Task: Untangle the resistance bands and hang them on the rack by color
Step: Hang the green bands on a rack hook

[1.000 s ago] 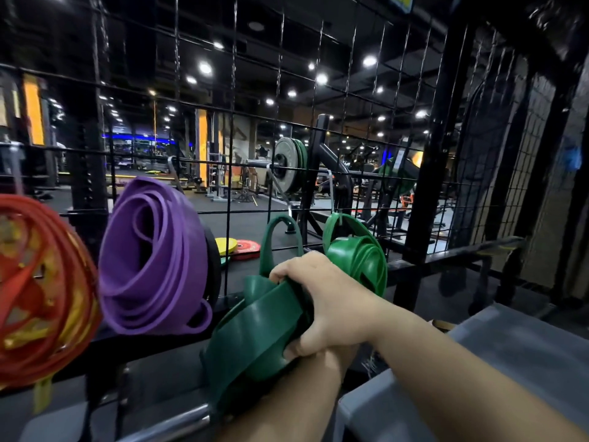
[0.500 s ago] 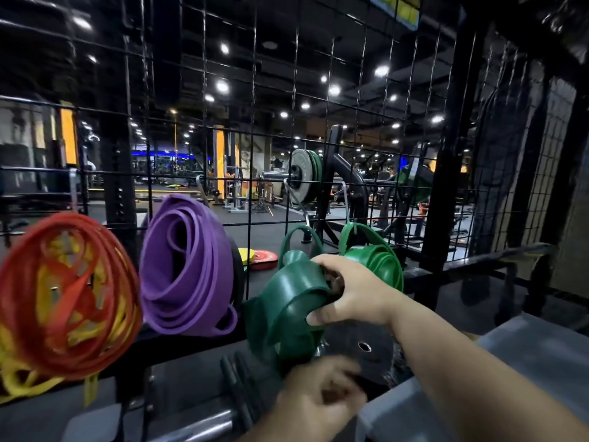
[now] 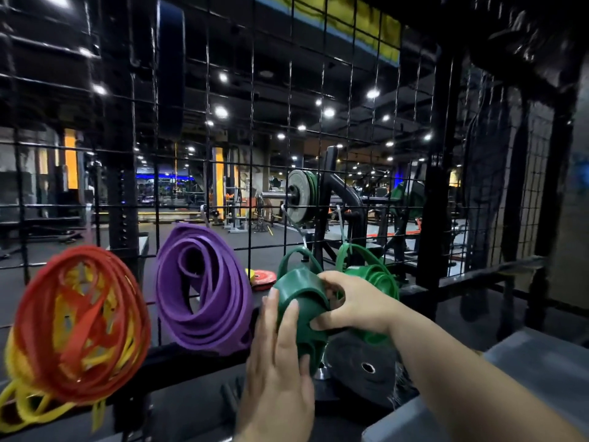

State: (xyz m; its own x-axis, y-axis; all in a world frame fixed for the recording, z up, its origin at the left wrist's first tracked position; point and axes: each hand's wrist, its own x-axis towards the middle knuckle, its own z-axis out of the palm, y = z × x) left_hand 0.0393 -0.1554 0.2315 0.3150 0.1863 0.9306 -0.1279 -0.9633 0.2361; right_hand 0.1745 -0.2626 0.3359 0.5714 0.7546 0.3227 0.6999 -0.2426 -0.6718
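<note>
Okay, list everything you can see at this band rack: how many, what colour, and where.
red and yellow bands: one tangled bundle, red and yellow, far left on the rack.
purple band: one coil, purple, right of that bundle.
dark green band: one coil, dark green, centre, between both hands.
light green band: one coil, brighter green, behind the right hand.
rack: one, black wire grid and posts, behind the bands.
weight plate: one, black, below the green coils.
red plate: one, red, on the floor beyond the grid.
loaded barbell: one, grey and green plates, far background.
left hand: fingers flat against the dark green band.
right hand: grips the dark green band.
</note>
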